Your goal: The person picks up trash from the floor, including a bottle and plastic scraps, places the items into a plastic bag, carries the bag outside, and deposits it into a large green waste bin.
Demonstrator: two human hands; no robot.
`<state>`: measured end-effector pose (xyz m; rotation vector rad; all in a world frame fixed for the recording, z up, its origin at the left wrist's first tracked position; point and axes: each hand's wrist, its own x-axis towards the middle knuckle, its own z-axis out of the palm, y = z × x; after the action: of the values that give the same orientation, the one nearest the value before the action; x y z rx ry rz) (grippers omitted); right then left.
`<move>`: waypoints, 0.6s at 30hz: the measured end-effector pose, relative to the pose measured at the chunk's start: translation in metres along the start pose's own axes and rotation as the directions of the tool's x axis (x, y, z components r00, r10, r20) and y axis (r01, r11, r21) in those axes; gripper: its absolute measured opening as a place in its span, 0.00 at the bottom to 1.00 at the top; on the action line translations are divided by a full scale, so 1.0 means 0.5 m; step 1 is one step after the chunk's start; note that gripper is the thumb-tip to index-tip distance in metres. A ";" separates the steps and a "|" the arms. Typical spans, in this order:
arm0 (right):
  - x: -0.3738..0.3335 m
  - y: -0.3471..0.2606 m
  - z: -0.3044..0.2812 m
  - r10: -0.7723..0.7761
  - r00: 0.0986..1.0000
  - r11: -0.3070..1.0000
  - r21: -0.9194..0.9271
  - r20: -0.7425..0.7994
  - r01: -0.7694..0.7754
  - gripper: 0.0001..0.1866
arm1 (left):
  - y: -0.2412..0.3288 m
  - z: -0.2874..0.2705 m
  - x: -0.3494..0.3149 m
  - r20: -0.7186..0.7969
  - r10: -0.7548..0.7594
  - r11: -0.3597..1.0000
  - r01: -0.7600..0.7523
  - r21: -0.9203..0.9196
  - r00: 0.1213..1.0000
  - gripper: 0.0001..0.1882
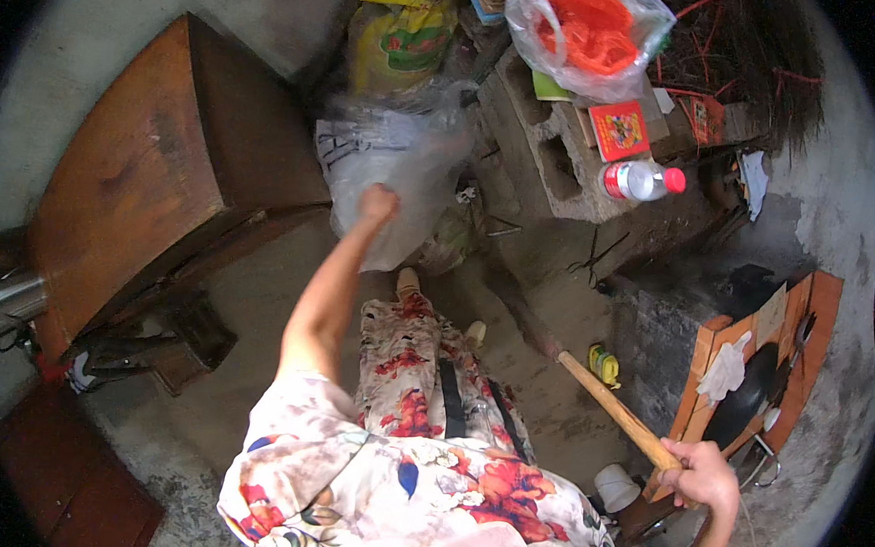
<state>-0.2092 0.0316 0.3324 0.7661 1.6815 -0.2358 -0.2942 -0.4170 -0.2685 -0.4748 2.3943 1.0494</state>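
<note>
Plastic fills the upper middle of the frame — a big clear plastic bag (pixel 394 166), crumpled and blurred, lifted off the floor. The person's left hand (pixel 378 204) is closed into a fist on its lower part, arm stretched straight out and up, seemingly so that the bag hangs free of the clutter behind it. At the lower right, the right hand (pixel 703 474) is wrapped shut around the near end of a long wooden stick (pixel 605 394), which slants up and left toward the floor at the frame's centre; held low and to the side like that, it stays clear of the bag.

Behind the bag, in the upper middle, a yellow sack (pixel 402 31) leans in the corner, and a bag of orange material (pixel 583 27) rests on top of a grey concrete block (pixel 546 145). A plastic bottle with a red cap (pixel 644 180) lies on its side on the ledge just right of the block. A brown wooden table (pixel 153 176) takes up the left of the frame, and a dark pan (pixel 745 398) sits on the brick stove at the right edge.
</note>
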 end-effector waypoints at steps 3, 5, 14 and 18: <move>-0.035 -0.013 -0.027 -0.067 0.997 0.992 -0.107 0.027 0.069 0.33 | -0.025 -0.244 -0.112 -0.361 -0.201 0.979 0.181 -0.089 0.910 0.17; -0.028 -0.004 -0.038 -0.151 0.986 0.983 -0.095 0.065 0.156 0.31 | 0.124 -0.384 -0.218 -0.358 -0.234 0.962 0.268 0.049 0.904 0.18; -0.013 0.003 -0.088 -0.412 0.876 0.910 0.057 0.251 0.411 0.23 | 0.325 -0.711 -0.300 -0.184 -0.266 0.812 0.117 -0.571 0.946 0.12; 0.008 0.002 -0.095 -0.486 0.810 0.870 0.269 0.329 0.413 0.24 | 0.263 -0.990 -0.259 -0.499 0.063 0.605 -0.431 -0.670 0.864 0.05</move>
<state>-0.2465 0.0595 0.3417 0.3993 1.4460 -0.8394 -0.3935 -0.6897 0.1731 -0.7147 2.2851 2.3610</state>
